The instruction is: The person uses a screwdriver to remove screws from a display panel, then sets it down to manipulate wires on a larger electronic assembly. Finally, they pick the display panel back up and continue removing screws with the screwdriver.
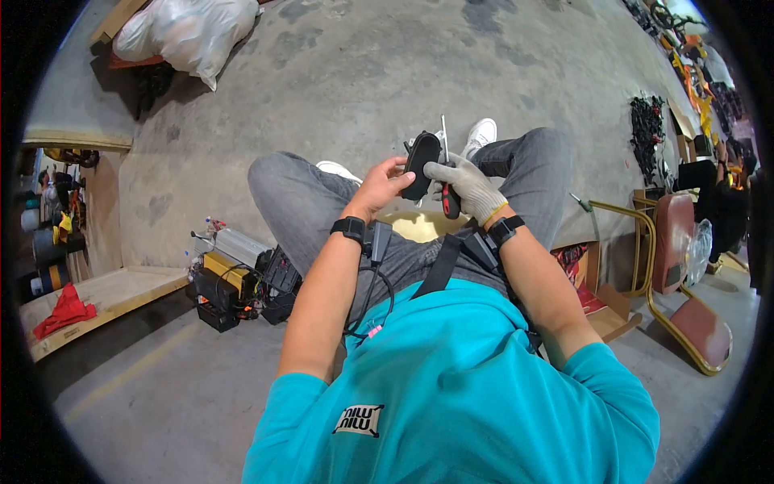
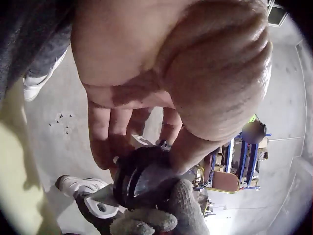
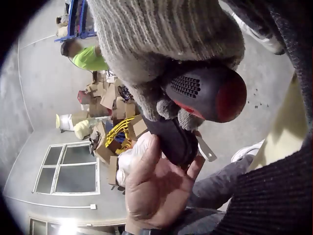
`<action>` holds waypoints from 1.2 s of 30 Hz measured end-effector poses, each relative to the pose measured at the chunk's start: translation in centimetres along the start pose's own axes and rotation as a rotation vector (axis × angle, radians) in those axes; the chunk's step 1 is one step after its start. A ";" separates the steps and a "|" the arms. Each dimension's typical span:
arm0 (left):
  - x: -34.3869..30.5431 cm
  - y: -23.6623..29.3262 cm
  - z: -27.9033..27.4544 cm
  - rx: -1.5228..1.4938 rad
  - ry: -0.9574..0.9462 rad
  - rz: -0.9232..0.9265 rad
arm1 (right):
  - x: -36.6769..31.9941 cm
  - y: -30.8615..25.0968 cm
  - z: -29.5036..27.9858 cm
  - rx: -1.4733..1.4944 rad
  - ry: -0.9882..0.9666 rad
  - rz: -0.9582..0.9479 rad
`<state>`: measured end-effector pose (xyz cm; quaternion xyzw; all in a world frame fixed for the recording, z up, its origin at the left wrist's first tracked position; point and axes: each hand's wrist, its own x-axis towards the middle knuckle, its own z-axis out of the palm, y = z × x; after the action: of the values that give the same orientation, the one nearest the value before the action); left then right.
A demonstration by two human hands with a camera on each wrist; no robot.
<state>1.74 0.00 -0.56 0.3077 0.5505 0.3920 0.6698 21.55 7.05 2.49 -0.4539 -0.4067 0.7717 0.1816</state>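
Nearest the lens came the turquoise shirt [image 1: 451,387], and just beyond it, over the lap, both hands were busy! Bare and bent at the fingers, the left hand [image 1: 382,187] gripped a black oval housing [image 1: 422,165], thumb on one side. Over on the right, the gloved right hand [image 1: 470,184] had its fingers curled round the black-and-red handle of a screwdriver [image 1: 451,202], its fingertips touching the housing too. Up went the shaft, beside the housing, pointing away from the body; whether its tip touched anything, I couldn't tell. A pale plate [image 3: 206,149] with a hole jutted out by the housing. Grey jeans [image 1: 298,194] flanked the action, wired electronics [image 1: 234,278] sat left on the concrete floor [image 1: 347,89], and a red cloth [image 1: 66,310] lay on a wooden ledge [image 1: 113,302].
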 end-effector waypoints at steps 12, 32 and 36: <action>0.5 -0.9 0.1 0.015 -0.034 0.151 | -0.3 -0.3 0.5 -0.100 -0.039 -0.062; 0.9 -2.2 0.4 -0.051 0.100 0.009 | -0.3 -1.0 1.0 -0.202 -0.066 -0.023; 0.9 -1.5 0.6 -0.026 0.091 0.046 | 0.0 -0.7 0.9 -0.299 -0.031 -0.024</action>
<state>2.66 0.02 -2.19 0.2932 0.5680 0.4281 0.6388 20.67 7.05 3.27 -0.4591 -0.5253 0.7072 0.1151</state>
